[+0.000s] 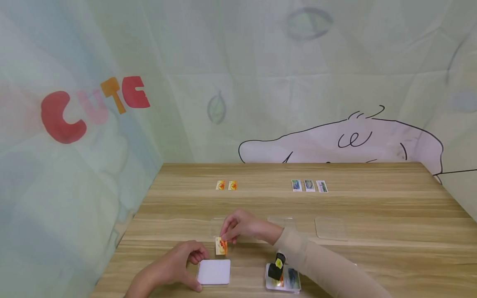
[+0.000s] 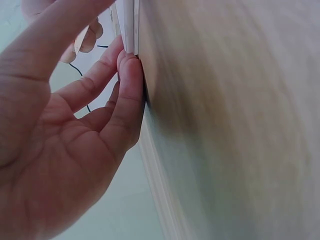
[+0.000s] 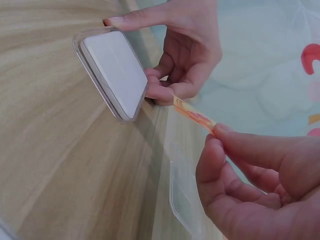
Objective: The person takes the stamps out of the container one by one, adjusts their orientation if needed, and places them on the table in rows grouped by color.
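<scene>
My right hand (image 1: 243, 225) pinches a small orange-and-yellow stamp (image 1: 221, 247) between thumb and fingertips. The stamp hangs just beyond the far edge of a shallow clear plastic case (image 3: 80, 47) with a white insert (image 1: 214, 272). In the right wrist view the stamp shows nearly edge-on. My left hand (image 1: 175, 265) holds the case at its left side, thumb at the near corner and curled fingers at the far one. In the left wrist view, the left fingertips (image 2: 131, 70) are right at the edge of the case, close to the wooden tabletop.
Farther back lie two orange stamps (image 1: 226, 185) and three bluish ones (image 1: 309, 186). Clear plastic lids (image 1: 331, 229) lie mid-table. Near my right forearm, a stack of clear cases (image 1: 292, 283) holds stamps, with a black object (image 1: 276, 269) on top.
</scene>
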`<state>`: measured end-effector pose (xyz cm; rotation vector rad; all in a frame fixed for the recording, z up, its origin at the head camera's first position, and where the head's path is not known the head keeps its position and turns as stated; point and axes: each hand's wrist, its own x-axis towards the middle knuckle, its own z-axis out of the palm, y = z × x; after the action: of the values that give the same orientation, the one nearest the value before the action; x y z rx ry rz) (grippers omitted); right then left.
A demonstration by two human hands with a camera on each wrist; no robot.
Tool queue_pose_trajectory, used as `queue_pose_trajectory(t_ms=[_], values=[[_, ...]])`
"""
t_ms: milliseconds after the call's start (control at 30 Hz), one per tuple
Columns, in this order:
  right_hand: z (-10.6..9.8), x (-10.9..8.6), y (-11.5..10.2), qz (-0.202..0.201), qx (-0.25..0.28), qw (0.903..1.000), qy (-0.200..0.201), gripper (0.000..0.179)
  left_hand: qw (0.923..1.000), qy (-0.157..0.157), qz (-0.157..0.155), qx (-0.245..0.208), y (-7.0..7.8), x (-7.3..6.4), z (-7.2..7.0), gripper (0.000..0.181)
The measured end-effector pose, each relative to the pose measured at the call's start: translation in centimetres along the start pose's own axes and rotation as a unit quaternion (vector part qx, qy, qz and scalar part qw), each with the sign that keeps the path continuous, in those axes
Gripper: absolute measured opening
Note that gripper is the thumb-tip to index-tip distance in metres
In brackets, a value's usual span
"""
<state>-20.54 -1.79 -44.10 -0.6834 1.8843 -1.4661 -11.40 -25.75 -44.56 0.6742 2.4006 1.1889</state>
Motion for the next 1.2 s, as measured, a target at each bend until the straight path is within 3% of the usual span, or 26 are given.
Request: queue_pose_trajectory(t_ms=[667, 1200], values=[[-1.1, 0.0, 0.2, 0.009, 0.004, 0.9999, 0.004, 0.004, 0.9999, 0.001, -0.016, 0.002, 0.1, -0.3, 0.2, 0.054], [-2.4, -0.1, -0.1, 0.006, -0.001, 0.9999, 0.015, 0.005, 0.9999, 0.002, 0.005, 0.012, -0.1, 0.0, -0.1, 0.056]])
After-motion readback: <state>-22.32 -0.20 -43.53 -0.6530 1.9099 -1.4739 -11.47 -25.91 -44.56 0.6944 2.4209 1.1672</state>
